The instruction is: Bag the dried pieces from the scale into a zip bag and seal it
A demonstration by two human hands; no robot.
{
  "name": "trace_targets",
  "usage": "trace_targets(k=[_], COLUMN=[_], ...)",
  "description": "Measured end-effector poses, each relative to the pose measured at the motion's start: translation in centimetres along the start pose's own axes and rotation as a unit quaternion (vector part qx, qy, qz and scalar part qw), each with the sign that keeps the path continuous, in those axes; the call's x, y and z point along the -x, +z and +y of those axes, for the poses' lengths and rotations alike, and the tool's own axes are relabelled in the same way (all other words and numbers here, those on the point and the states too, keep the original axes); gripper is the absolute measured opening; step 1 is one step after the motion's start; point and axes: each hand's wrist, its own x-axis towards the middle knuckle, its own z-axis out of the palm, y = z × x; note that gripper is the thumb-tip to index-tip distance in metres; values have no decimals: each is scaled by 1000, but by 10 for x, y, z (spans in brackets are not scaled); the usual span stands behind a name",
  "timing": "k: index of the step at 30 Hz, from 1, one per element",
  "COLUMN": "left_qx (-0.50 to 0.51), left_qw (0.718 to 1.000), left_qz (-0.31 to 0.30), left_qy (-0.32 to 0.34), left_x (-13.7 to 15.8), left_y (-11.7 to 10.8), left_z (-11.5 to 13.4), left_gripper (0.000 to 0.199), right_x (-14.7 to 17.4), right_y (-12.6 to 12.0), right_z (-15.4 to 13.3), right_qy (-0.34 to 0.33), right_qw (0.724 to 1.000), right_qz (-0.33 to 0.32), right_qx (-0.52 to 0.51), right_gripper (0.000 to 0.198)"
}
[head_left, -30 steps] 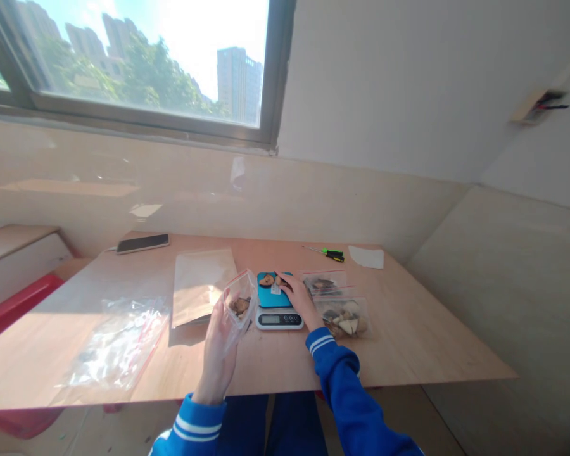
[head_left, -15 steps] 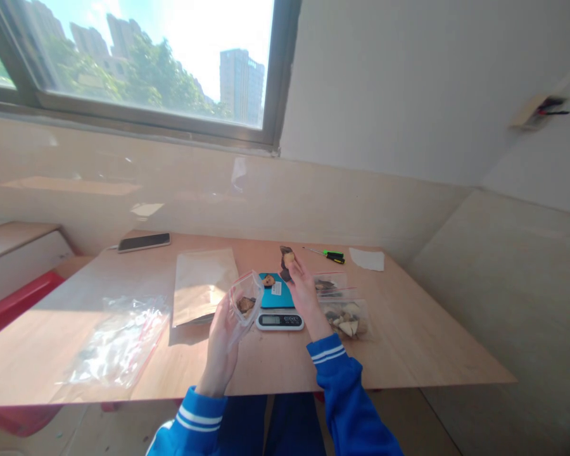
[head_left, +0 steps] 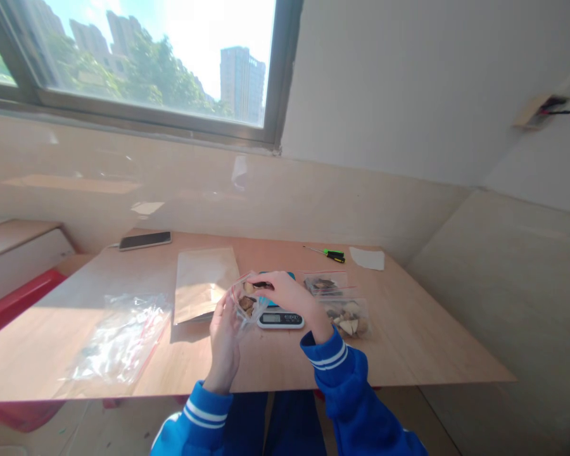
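Observation:
My left hand [head_left: 224, 335] is closed around a small clear zip bag [head_left: 242, 322], whose mouth faces up and to the right. Brown dried pieces [head_left: 246, 305] show inside it. My right hand [head_left: 287, 296] pinches a dark brown dried slice [head_left: 263, 285] at the bag's mouth; its fingertips partly hide the piece. Beneath the right hand is a digital kitchen scale [head_left: 280, 319] with a blue top, mostly covered by the hand. Beside the right wrist lie a zip bag of pale dried slices [head_left: 349, 318] and a zip bag of dark pieces [head_left: 327, 284].
Flat clear plastic bags [head_left: 116, 342] lie at the left of the table [head_left: 422, 342]. A brown paper pouch [head_left: 204, 278] is left of the scale. At the back are a phone [head_left: 145, 240], screwdrivers [head_left: 332, 254] and a white paper scrap [head_left: 367, 258].
My right hand has come left and down from above the scale, bringing the dark dried slice to the bag's mouth. My left hand still holds the bag in nearly the same place.

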Motion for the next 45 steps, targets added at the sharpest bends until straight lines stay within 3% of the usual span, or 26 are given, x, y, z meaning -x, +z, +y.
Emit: trace_targets(k=[4, 8, 11, 14, 16, 19, 22, 27, 30, 33, 35, 37, 41, 45], left_qx=[-13, 11, 14, 18, 21, 25, 27, 24, 18, 6, -8, -12, 0, -8], left_qw=[1000, 1000, 1000, 1000, 999, 999, 999, 999, 1000, 999, 998, 996, 996, 992], left_qz=[13, 11, 2, 13, 22, 22, 13, 5, -4, -32, -58, -75, -93, -123], left_qy=[-5, -4, 7, 13, 14, 20, 28, 21, 13, 19, 38, 40, -18, -35], left_x=[-1, 1, 4, 4, 3, 2, 2, 2, 2, 6, 10, 13, 16, 22], left_y=[1, 1, -3, -8, -12, -16, -18, -19, -17, -13, -10, -9, -8, -6], left_z=[-8, -6, -1, 2, 3, 2, 1, -2, -3, -2, 0, 3, 9, 18], left_gripper=[45, 45, 44, 45, 45, 45, 46, 45, 45, 45, 46, 46, 48, 45], right_x=[-5, -6, -11, -19, -23, -22, -16, -8, 0, 13, 21, 29, 39, 48], right_y=[14, 19, 13, 11, 15, 31, 41, 29, 15, 5, 2, 2, 12, 38], right_z=[-20, -21, 2, 43, 71, 101, 112, 99, 68, 31, 17, 17, 42, 53], right_qy=[-17, -22, -47, 30, 120, 148, 155, 155, 84, -5, -30, -21, 48, 76], right_qw=[997, 999, 994, 977, 969, 966, 962, 955, 959, 976, 983, 981, 966, 957], right_qz=[-19, -3, 65, 203, 215, 204, 212, 245, 271, 211, 174, 179, 222, 190], right_qx=[73, 43, -68, -56, 18, 50, 74, 69, -8, -51, -58, -72, -122, -207], right_gripper=[26, 32, 35, 33, 30, 29, 29, 30, 37, 38, 36, 32, 33, 39])
